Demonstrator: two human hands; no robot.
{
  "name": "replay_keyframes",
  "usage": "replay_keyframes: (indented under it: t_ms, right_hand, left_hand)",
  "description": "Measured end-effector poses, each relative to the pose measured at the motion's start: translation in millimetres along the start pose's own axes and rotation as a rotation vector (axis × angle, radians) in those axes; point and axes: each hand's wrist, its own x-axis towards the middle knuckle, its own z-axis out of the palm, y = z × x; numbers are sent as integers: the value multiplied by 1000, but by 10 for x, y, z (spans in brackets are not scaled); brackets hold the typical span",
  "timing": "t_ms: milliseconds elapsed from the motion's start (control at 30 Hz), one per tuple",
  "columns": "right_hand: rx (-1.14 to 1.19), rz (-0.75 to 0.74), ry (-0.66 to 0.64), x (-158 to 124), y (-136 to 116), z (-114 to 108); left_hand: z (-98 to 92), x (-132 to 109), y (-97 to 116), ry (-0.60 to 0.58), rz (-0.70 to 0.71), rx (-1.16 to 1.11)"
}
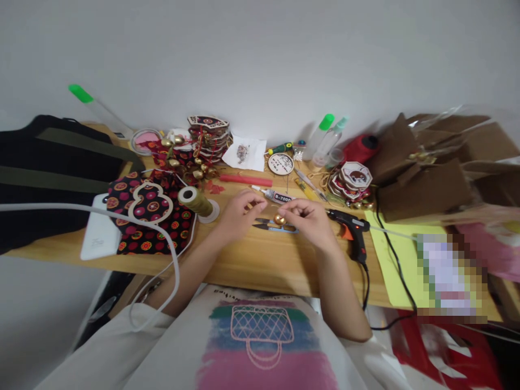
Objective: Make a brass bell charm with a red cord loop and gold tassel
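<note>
My right hand point(307, 221) pinches a small round gold bell point(279, 219), which shows at its fingertips above the thread snips point(270, 225) with blue handles. A short gap to the left, my left hand point(242, 215) has thumb and forefinger pressed together; whatever is between them is too small to make out. Just beyond both hands lies a tube of B-7000 glue point(280, 197). An olive thread spool point(197, 203) stands left of my left hand. To the right of my right hand lies a black glue gun point(351, 230) with an orange trigger.
Patterned black-red fabric point(162, 244) with a gourd-shaped wooden frame point(168, 208) lies left, beside a white power bank point(99, 233). A white cable point(175, 265) crosses my left arm. Stacked ornaments point(353, 176), a red stick point(246, 180) and brown boxes point(426, 189) stand around.
</note>
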Motion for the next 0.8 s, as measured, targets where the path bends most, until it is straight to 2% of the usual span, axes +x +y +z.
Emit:
replay_keyframes:
  t_ms: [67, 167, 233, 433, 600, 800]
  right_hand:
    - [87, 12, 65, 17, 18, -27]
    - [234, 37, 143, 36, 33, -51]
    - [317, 57, 162, 42, 39, -55]
    - [472, 117, 103, 23, 37, 4]
    - [512, 138, 62, -4, 35, 59]
    - [530, 157, 46, 1, 67, 62]
  left_hand:
    - [48, -3, -72, -25, 73, 152]
    - [147, -19, -128, -239, 208, 387]
    - [219, -26, -127, -332, 252, 516]
    - [341, 36, -105, -394, 292, 689]
    - [179, 112, -166, -412, 259, 731]
    - [-155, 154, -284, -312, 149, 779]
